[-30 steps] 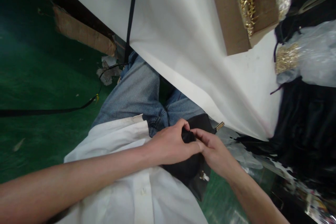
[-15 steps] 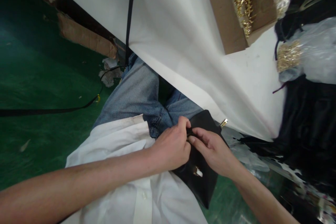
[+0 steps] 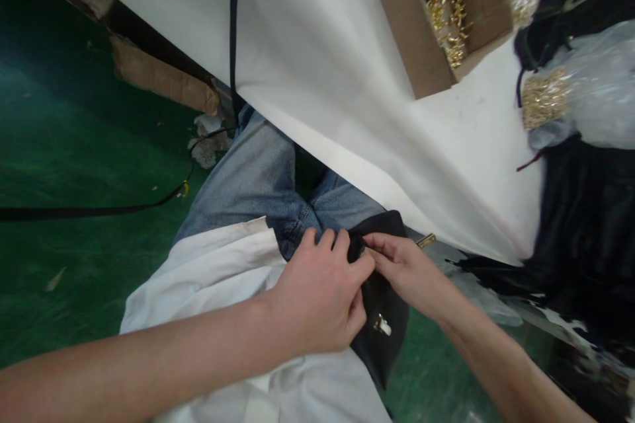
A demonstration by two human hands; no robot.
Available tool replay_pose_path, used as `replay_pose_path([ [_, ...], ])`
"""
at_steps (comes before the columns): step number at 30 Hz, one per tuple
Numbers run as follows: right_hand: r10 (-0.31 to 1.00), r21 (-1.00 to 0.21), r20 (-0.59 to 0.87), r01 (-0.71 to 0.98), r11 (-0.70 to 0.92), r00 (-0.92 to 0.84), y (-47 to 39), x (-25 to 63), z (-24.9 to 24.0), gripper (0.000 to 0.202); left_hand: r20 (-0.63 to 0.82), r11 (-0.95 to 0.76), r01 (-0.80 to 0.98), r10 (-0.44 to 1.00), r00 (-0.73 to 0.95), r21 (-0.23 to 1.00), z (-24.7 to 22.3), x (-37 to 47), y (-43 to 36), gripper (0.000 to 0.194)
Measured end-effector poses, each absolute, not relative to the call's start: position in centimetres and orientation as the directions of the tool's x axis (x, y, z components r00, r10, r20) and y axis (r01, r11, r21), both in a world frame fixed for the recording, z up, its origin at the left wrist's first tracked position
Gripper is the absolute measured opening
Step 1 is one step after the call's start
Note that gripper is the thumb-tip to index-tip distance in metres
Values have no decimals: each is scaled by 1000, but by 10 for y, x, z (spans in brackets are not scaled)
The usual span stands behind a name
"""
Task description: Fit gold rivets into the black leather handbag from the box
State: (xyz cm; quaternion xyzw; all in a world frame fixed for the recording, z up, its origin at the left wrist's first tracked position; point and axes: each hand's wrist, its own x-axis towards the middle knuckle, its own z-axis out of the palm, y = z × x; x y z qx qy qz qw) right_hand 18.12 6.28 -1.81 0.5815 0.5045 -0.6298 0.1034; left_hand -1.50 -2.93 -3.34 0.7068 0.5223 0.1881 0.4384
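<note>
2 sets of fingers (image 3: 341, 242) nearly closed, gripping black pouch (image 3: 384, 304): left hand (image 3: 320, 291), right hand (image 3: 414, 271).

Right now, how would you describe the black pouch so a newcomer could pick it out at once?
Find the large white work surface, then drop past its near edge to the blue jeans. Just below and right, the left hand and right hand meet on the black pouch. Unlike the black material at far right, it bears a small gold-and-white fitting.
</note>
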Motion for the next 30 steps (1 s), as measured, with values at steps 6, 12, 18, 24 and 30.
replay_pose_path([
  [6, 448, -556, -798, 778, -291, -403, 63, 180, -15, 22, -306, 43, 529, 854, 421, 848, -22, -25, -15, 35],
  [12, 429, -563, -760, 825, -59, -488, 67, 168, -18, 29, -363, 136, 546, 870, 334, 827, -47, -45, -2, 24],
  [18, 417, -557, -766, 829, -50, -490, 62, 169, -25, 32, -371, 37, 658, 849, 376, 752, -58, -44, -6, 22],
  [24, 405, -560, -776, 823, -92, -483, 57, 181, -28, 34, -428, 171, 605, 849, 310, 778, -77, -32, -22, 25],
  [30, 390, -560, -800, 801, -213, -456, 53, 194, -35, 36, -302, 135, 436, 891, 340, 890, -99, -24, -22, 24],
])
